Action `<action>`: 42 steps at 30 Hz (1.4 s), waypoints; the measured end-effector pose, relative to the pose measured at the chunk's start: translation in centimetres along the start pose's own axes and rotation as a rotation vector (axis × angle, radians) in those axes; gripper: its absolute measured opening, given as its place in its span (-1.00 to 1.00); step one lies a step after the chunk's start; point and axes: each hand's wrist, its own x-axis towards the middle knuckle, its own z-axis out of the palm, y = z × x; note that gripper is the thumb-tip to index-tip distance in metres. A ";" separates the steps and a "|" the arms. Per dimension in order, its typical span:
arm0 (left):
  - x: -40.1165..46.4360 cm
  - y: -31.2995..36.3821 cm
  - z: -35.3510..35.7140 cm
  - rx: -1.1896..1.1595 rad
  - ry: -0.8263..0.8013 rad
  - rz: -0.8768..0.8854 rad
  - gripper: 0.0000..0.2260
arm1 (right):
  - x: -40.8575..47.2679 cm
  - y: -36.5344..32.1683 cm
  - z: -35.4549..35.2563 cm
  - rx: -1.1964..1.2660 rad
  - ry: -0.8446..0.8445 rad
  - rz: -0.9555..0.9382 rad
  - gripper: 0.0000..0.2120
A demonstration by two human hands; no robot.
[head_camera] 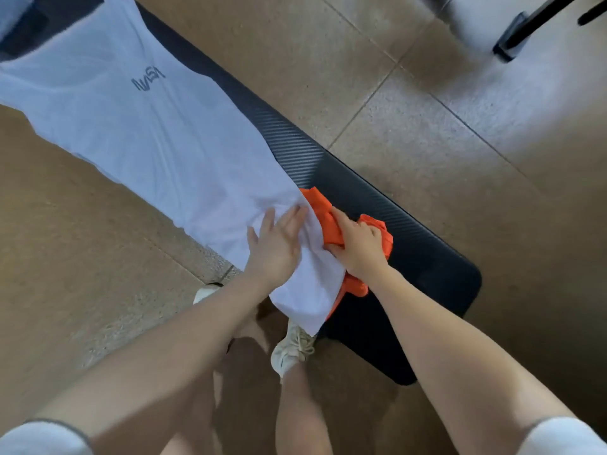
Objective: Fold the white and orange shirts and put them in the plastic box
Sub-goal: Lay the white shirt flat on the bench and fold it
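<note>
the white shirt (138, 126) lies spread lengthwise along a dark ribbed mat (377, 208) on a tiled floor (427, 126), grey lettering facing up; its left edge hangs past the mat onto the tiles, and its hem reaches almost to the person's shoe (292, 353). the left hand (276, 244) rests flat on the shirt near the hem, fingers spread and open, holding nothing. just beside it the right hand (358, 244) is closed around the bunched orange shirt (328, 218), which sits on the mat at the white shirt's right edge, partly tucked under it — orange cloth shows above and below the fist. to the right of the hands the mat is bare out to its rounded near corner, and beyond that edge the tiles run open up to black chair legs (532, 31) in the far corner. left of the white shirt, too, is open floor. the plastic box is out of view.
</note>
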 end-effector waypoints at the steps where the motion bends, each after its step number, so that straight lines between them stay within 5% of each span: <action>1: 0.2 -0.1 0.2 -0.002 -0.003 0.022 -0.49 | -0.2 0.6 0.1 0.020 0.013 -0.031 -0.45; 7: 1.6 0.7 1.2 -0.085 -0.011 0.204 -0.46 | -5.2 7.5 -2.4 0.292 0.051 0.229 -0.66; 13: 1.8 4.4 1.2 0.082 -0.115 0.120 -0.52 | -10.2 13.0 -4.7 0.389 0.223 0.630 -0.70; 16: 1.9 4.9 0.9 0.146 -0.129 0.061 -0.57 | -11.3 13.7 -3.7 0.206 0.100 0.761 -0.64; 18: 1.9 4.3 0.9 0.135 -0.183 0.029 -0.56 | -11.2 12.6 -2.9 0.040 0.157 0.686 -0.52; 21: 2.5 2.6 1.2 0.153 -0.170 0.056 -0.54 | -9.7 9.6 -1.4 -0.089 0.393 0.202 -0.53; 23: 3.0 1.6 1.4 0.152 -0.126 0.084 -0.54 | -8.3 7.8 -0.7 -0.122 0.411 0.047 -0.58; 27: 3.9 0.8 1.7 0.118 -0.094 0.039 -0.55 | -6.0 7.7 -0.6 -0.145 0.117 0.226 -0.45; 31: 4.3 0.8 2.1 0.171 -0.110 0.025 -0.54 | -6.5 10.3 -1.7 -0.282 -0.048 0.162 -0.38; 34: 4.7 0.8 2.0 0.195 -0.146 0.004 -0.54 | -7.9 12.1 -2.8 0.056 -0.246 0.220 -0.31; 36: 4.9 0.9 1.6 0.203 -0.171 -0.004 -0.53 | -9.0 13.2 -3.8 0.245 -0.230 0.208 -0.26; 38: 4.9 1.4 1.2 0.219 -0.192 -0.012 -0.54 | -10.5 14.2 -4.6 0.511 -0.095 0.273 -0.34; 42: 4.1 3.6 0.8 0.264 -0.202 -0.043 -0.54 | -12.7 14.2 -5.9 1.204 0.359 0.571 -0.86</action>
